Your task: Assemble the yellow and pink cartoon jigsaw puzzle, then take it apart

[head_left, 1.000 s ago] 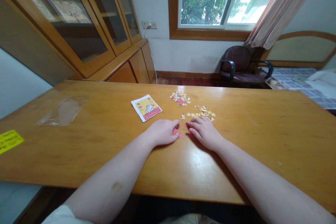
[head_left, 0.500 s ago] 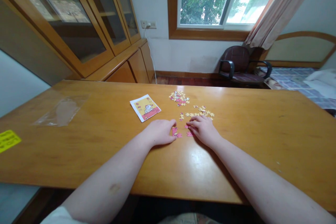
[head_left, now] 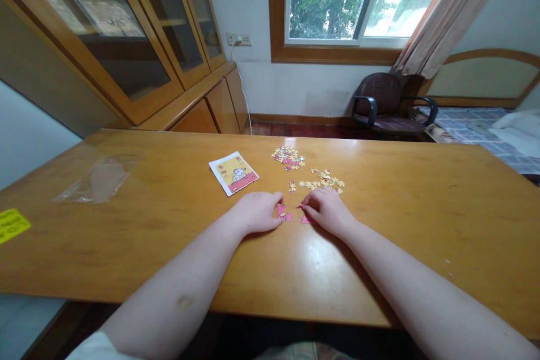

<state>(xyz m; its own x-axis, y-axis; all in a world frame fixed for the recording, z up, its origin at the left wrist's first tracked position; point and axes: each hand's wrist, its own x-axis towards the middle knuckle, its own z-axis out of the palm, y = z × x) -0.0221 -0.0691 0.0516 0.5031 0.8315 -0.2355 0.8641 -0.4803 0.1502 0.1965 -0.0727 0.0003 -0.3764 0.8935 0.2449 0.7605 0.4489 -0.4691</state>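
Joined pink puzzle pieces [head_left: 284, 215] lie on the wooden table beside my left hand [head_left: 260, 212], whose thumb and fingers are apart at their left edge. Between the thumb and fingertips of my right hand [head_left: 327, 209] is a small pink puzzle piece [head_left: 300, 206], slightly tilted. More pink pieces [head_left: 306, 219] lie just under that hand, partly covered. Beyond it spread several yellow pieces [head_left: 324, 180]. A small joined bit [head_left: 292, 187] lies between the hands, farther off, and a mixed pile of pieces [head_left: 287, 158] sits behind it.
A picture card [head_left: 234, 173] with a white animal on yellow and pink lies left of the pieces. A clear plastic bag [head_left: 99, 179] and a yellow label [head_left: 13, 225] are on the left of the table [head_left: 169, 259]. An office chair [head_left: 382, 104] stands beyond.
My right hand's fingers have closed on the small pink piece and tilted it up from the table. My left hand has stayed in place.
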